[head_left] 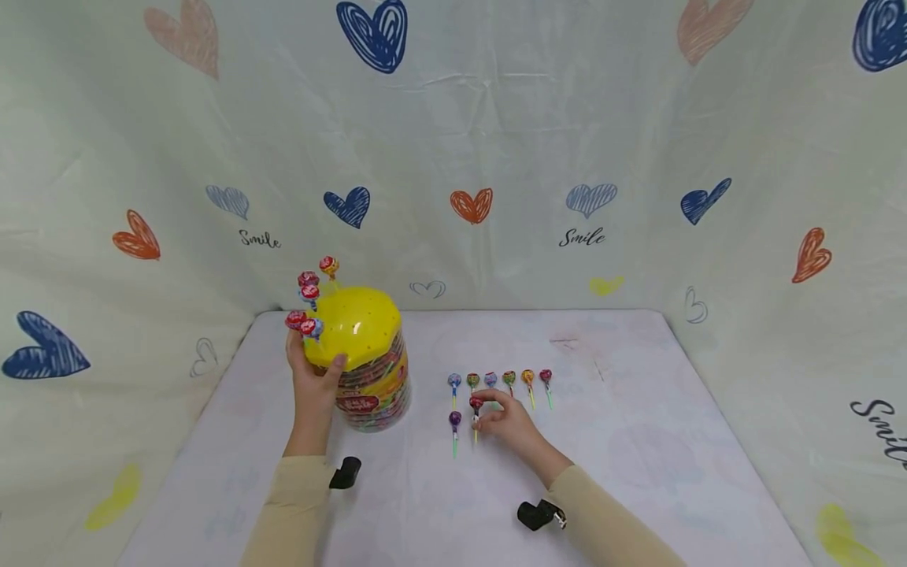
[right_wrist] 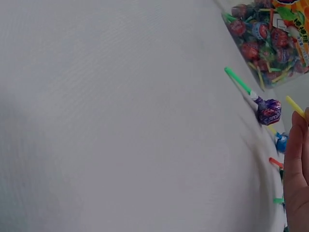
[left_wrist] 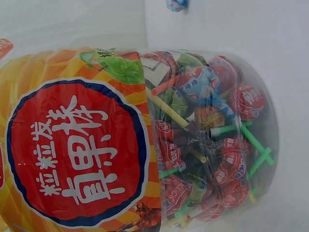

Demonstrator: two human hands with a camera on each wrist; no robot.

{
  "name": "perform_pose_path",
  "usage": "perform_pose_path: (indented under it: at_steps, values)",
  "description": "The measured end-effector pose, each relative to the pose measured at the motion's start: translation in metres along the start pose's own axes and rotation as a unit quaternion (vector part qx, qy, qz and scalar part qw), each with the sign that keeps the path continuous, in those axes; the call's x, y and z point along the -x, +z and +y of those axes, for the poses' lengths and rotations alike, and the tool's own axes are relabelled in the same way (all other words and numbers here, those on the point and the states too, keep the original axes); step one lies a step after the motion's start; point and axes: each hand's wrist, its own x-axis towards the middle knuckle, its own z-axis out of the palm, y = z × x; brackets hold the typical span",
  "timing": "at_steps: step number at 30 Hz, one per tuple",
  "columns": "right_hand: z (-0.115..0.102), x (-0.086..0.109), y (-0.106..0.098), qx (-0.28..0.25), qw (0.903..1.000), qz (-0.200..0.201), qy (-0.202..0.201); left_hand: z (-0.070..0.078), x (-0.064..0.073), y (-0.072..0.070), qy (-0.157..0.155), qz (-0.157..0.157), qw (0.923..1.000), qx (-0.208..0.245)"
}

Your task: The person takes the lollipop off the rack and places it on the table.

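My left hand (head_left: 313,398) grips a clear candy jar (head_left: 375,398) near its yellow lid (head_left: 363,315), thumb on the front rim. Several wrapped lollipops (head_left: 309,293) stand up from the lid's left side. In the left wrist view the jar's orange and red label (left_wrist: 77,154) shows, with many lollipops inside. To the right, my right hand (head_left: 512,425) pinches a red-wrapped lollipop (head_left: 475,403) with a yellow stick (right_wrist: 293,104) between thumb and fingers, low over the table. Just left of it lies a purple lollipop (head_left: 455,420) with a green stick.
Behind the right hand, several lollipops (head_left: 527,378) lie in a row on the white table (head_left: 638,441), sticks toward me. A pale curtain (head_left: 510,260) printed with hearts hangs around the back and sides. Black wrist devices (head_left: 538,515) sit at both sleeves.
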Motion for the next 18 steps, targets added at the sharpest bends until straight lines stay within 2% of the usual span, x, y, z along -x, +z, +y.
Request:
perform_pose_path:
  at_steps: [9, 13, 16, 18]
  values:
    - [0.019, -0.003, -0.001, 0.040, 0.9986, 0.010, 0.033, -0.001, 0.000, 0.001, 0.007, -0.002, 1.0000, 0.006]
    - [0.018, 0.000, 0.000, 0.049, 0.9983, 0.011, 0.030, 0.015, 0.005, 0.006, 0.000, -0.002, 1.0000, 0.001]
    - [0.022, -0.001, 0.001, 0.051, 0.9984, 0.010, 0.021, 0.016, 0.005, 0.006, -0.001, 0.000, 1.0000, -0.002]
    - [0.025, -0.001, 0.002, 0.056, 0.9983, 0.010, 0.013, 0.010, 0.004, 0.004, 0.005, 0.001, 1.0000, -0.002]
